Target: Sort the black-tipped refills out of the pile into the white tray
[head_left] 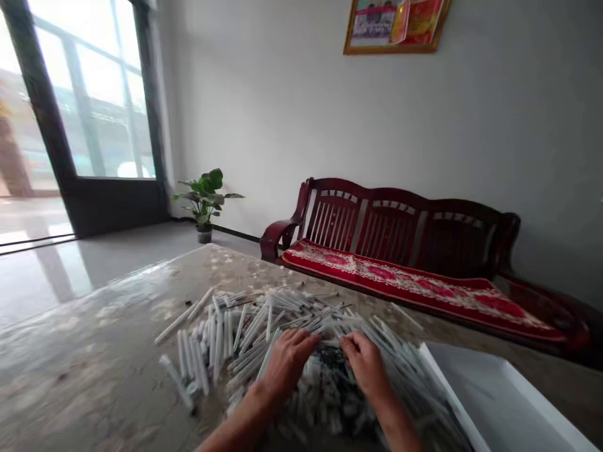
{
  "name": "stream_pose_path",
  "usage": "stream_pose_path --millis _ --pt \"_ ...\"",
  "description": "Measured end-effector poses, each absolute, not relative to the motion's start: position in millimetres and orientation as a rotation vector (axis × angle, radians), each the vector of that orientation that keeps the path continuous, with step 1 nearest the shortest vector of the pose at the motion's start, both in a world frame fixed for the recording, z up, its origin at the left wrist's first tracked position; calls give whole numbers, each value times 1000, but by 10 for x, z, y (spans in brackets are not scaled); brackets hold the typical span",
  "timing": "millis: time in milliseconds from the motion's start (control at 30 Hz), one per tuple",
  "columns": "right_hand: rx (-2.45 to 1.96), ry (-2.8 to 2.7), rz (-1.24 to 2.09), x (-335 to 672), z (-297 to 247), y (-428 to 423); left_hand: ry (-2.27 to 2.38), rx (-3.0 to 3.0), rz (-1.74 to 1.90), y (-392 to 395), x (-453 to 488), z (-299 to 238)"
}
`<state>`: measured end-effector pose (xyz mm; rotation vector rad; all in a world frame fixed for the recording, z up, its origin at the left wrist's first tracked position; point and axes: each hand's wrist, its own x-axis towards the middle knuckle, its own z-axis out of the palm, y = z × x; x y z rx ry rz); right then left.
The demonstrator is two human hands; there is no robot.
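Observation:
A big heap of thin white tubes (245,326) lies spread over a glossy stone-patterned table (94,376). Both my hands rest on top of the heap near its middle. My left hand (288,359) lies palm down with its fingers curled into the tubes. My right hand (365,363) sits just to its right, fingers bent down among the tubes. Between the two hands shows a dark patch (332,361) of small black parts. What the fingers hold, if anything, is hidden.
A white tray (494,402) stands at the right edge of the heap. Behind the table are a dark red wooden bench (400,226) with a red cushion, a potted plant (205,201) by the wall, and a glass door (85,94) at left.

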<state>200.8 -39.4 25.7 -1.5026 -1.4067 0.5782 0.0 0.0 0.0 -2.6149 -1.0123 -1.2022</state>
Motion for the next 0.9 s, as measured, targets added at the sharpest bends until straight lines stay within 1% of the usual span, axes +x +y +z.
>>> stream_pose_path --millis 167,267,433,533,700,900 --pt "-1365 -1296 738 1987 288 -400 -1020 -2577 -1293 31 -4 6" --pt "-1372 -1219 818 2011 231 -394 -1004 -2562 -1328 30 0 14" --pt "-1420 -1274 834 2035 172 -380 -1007 -2557 -1328 21 16 23" --pt "-1358 -1228 847 2007 236 -393 -1026 -2536 -1341 39 23 9" --pt "-1270 -1139 961 1974 292 -423 -1026 -2514 -1364 67 26 -29" --pt "-1384 -1155 945 1993 173 -396 -1045 -2604 -1280 38 31 6"
